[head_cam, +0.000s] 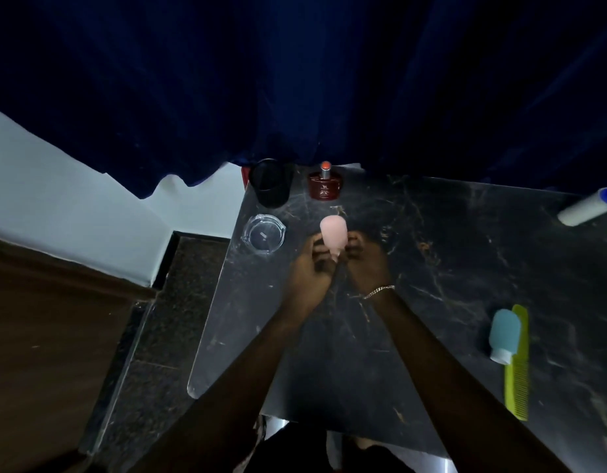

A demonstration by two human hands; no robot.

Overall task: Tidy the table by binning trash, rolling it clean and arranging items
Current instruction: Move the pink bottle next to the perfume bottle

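Both hands, left hand (309, 264) and right hand (365, 261), pinched the pink bottle (333, 235) between fingertips; its body stuck out toward twelve o'clock, over the table (449, 250).

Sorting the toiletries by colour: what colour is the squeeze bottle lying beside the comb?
Teal-blue with a white cap, seen in the head view: squeeze bottle beside the yellow-green comb.

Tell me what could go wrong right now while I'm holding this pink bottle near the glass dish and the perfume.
Both hands, left hand and right hand, pinch the pink bottle low, near its cap end, so it could slip or tip. The glass ashtray sits near the table edge; a nudge might push it off. The red perfume bottle stands just beyond and could be knocked over.
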